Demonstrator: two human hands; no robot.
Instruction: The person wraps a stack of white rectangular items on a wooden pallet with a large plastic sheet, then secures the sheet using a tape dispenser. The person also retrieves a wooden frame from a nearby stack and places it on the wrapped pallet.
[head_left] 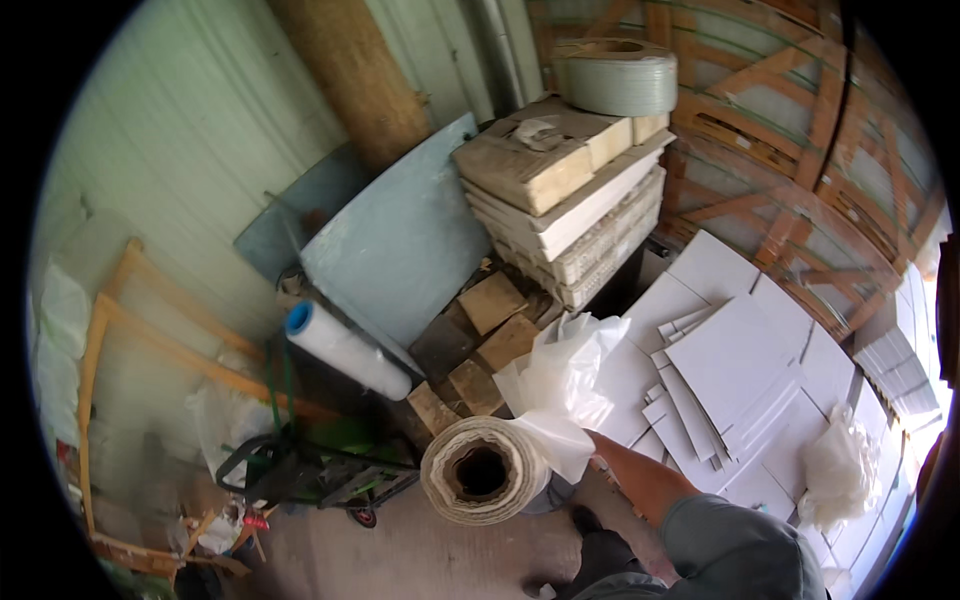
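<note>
Standing farthest from the grip: pale corrugated wall ahead-left, slatted wooden crates ahead-right. White flat panels spread just right of the grip, loose cut pieces piled on top, corners out. Blue-grey sheet leans ahead-left, well apart. Green-and-black wheeled cart sits left, past the roll.

Thick plastic film roll is just left of the grip, looks upright, hollow core facing up. Loose film tail comes off its right side and bunches up ahead of the right hand. Hand is mostly behind the film: looks in contact, but can't tell how far the fingers are closed or whether they have hold. Left hand out of view.

Handling, my read: gather the film across its width, not one corner, and draw it level so the roll turns instead of tipping. Other hand on the core rim would steady it. Film looks thin; pull easy.

Edges: panel corners right of the grip could snag it; wood blocks ahead-left look rough too. Open room: concrete floor left and nearer the body, between cart and shoe.
</note>
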